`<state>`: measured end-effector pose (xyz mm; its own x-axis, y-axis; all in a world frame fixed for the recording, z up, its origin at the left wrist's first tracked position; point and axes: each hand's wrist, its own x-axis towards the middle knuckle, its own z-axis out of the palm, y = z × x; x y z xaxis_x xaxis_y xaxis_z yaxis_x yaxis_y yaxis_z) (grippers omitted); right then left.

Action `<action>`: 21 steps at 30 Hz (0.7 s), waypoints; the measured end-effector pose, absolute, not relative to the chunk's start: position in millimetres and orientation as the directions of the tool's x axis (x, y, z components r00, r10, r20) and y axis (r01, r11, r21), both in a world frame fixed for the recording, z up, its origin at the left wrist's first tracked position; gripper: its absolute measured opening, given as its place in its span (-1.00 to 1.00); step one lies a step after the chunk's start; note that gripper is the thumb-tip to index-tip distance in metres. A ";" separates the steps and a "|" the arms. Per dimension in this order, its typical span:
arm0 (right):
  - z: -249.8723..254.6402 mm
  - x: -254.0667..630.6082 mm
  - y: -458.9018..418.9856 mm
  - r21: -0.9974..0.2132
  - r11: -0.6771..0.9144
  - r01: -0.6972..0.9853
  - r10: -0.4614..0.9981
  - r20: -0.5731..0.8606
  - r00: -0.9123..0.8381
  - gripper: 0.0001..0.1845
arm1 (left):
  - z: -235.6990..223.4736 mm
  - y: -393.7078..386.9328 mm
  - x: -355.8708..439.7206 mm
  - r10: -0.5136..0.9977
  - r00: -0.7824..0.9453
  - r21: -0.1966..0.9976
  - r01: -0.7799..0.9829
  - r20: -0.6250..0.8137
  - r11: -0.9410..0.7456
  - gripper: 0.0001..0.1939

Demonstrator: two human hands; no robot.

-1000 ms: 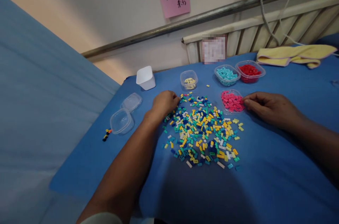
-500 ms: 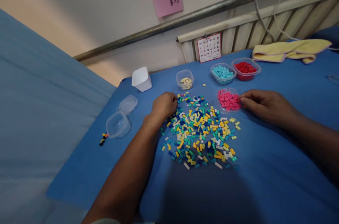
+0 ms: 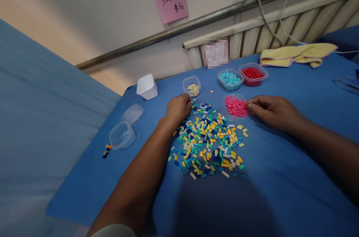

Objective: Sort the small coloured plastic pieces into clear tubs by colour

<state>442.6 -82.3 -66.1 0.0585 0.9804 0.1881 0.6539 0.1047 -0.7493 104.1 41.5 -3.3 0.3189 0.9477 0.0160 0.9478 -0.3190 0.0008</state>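
A loose pile of small toy bricks in yellow, green, blue and white is spread on the blue cloth. At its far left edge, my left hand has its fingers curled together, just in front of a clear tub with some cream bricks. Whatever those fingertips hold is hidden. My right hand pinches the right edge of a shallow clear container between thumb and fingers. Pink bricks fill that container, which sits beside the pile's far right.
Behind stand tubs of light-blue bricks and red bricks. A yellow cloth lies at the back right. To the left are a white box, a clear tub, a lid and a small joined-brick piece.
My left hand has moved away from me and slightly right, closer to the tub of cream bricks. The right hand keeps its place at the pink bricks' container. The camera view has shifted a little.
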 end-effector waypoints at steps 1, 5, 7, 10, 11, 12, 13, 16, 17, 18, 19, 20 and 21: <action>-66.4 442.6 -82.2 -0.748 0.111 0.655 0.980 0.192 0.053 -0.62 | -3.1 41.4 104.5 0.950 0.313 -0.008 0.950 0.010 -0.313 -0.75; -67.7 443.1 -81.7 -0.739 0.118 0.663 0.980 0.192 0.041 -0.64 | 2.6 39.3 104.2 0.951 0.309 -0.022 0.951 -0.025 -0.310 -0.73; -67.5 442.9 -81.4 -0.739 0.111 0.664 0.980 0.191 0.049 -0.65 | 4.4 38.7 102.2 0.953 0.297 -0.005 0.955 -0.052 -0.298 -0.71; -65.4 442.1 -81.2 -0.745 0.101 0.659 0.983 0.178 0.051 -0.64 | 4.6 37.8 96.6 0.951 0.293 0.051 0.956 -0.095 -0.290 -0.67; -64.4 441.8 -81.2 -0.746 0.101 0.659 0.983 0.175 0.047 -0.64 | 4.9 36.9 94.6 0.949 0.298 0.068 0.954 -0.107 -0.292 -0.66; -63.4 441.6 -81.1 -0.744 0.101 0.660 0.984 0.172 0.043 -0.64 | 5.6 35.4 93.1 0.947 0.301 0.077 0.953 -0.111 -0.294 -0.66; -62.5 441.3 -81.0 -0.741 0.101 0.664 0.984 0.172 0.042 -0.64 | 6.9 33.3 92.4 0.947 0.303 0.080 0.952 -0.107 -0.295 -0.68; -61.1 440.8 -80.5 -0.733 0.105 0.672 0.983 0.178 0.041 -0.64 | 13.6 24.4 97.6 0.941 0.335 0.103 0.939 -0.045 -0.330 -0.72; -61.1 440.7 -80.3 -0.734 0.108 0.670 0.983 0.179 0.039 -0.65 | 16.1 20.9 102.4 0.931 0.365 0.129 0.924 -0.017 -0.360 -0.73; -61.2 440.6 -80.1 -0.736 0.112 0.667 0.983 0.181 0.035 -0.65 | 18.3 17.2 108.8 0.915 0.403 0.168 0.901 0.010 -0.399 -0.74; -61.3 440.5 -80.0 -0.738 0.116 0.664 0.983 0.182 0.031 -0.66 | 19.9 13.4 116.9 0.893 0.450 0.213 0.869 0.036 -0.446 -0.74; -61.3 440.4 -80.0 -0.740 0.117 0.663 0.983 0.182 0.029 -0.67 | 20.8 9.6 126.5 0.864 0.500 0.258 0.828 0.061 -0.497 -0.74; -61.2 440.4 -80.0 -0.739 0.116 0.664 0.983 0.180 0.028 -0.67 | 20.9 5.7 137.5 0.831 0.550 0.299 0.782 0.082 -0.547 -0.74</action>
